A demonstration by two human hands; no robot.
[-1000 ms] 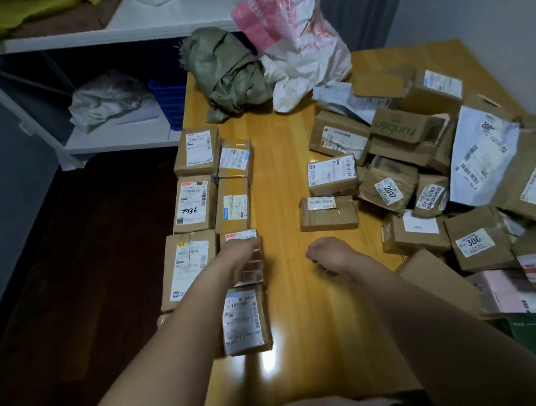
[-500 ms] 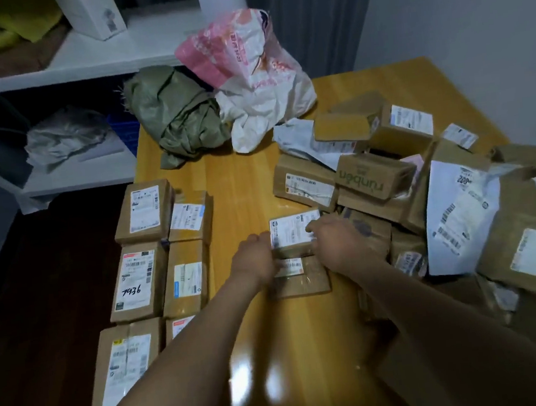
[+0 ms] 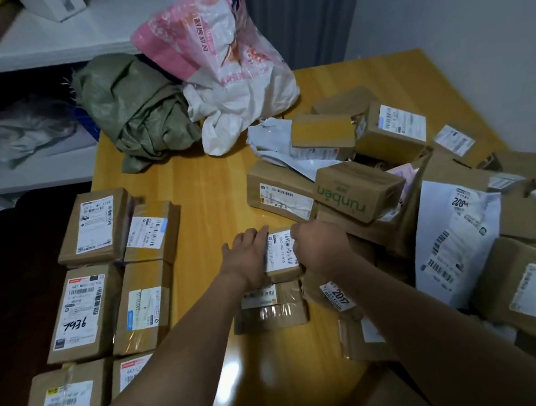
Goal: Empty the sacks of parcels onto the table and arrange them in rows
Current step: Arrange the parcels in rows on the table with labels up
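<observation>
**Both hands on a small parcel at mid-table**

On the wooden table [image 3: 212,188], near its middle, a small parcel [image 3: 281,251] with a white label lies just beyond a flatter parcel [image 3: 271,311]. The left hand [image 3: 249,257] presses its straight fingers along the small parcel's left side. The right hand [image 3: 322,246] curls its fingers over the right edge and grips it. The thumbs are hidden.

Along the table's left edge, two rows of parcels [image 3: 83,314] lie flat, labels up, side by side. The table's right half carries a loose heap of parcels [image 3: 517,285], among them a box marked "runben" [image 3: 358,193] and a white mailer bag [image 3: 456,242]. At the table's far end sit a crumpled green sack [image 3: 138,110] and a pink-and-white sack [image 3: 225,61], touching each other. Past the table's far left corner stands a white shelf [image 3: 54,43].
</observation>
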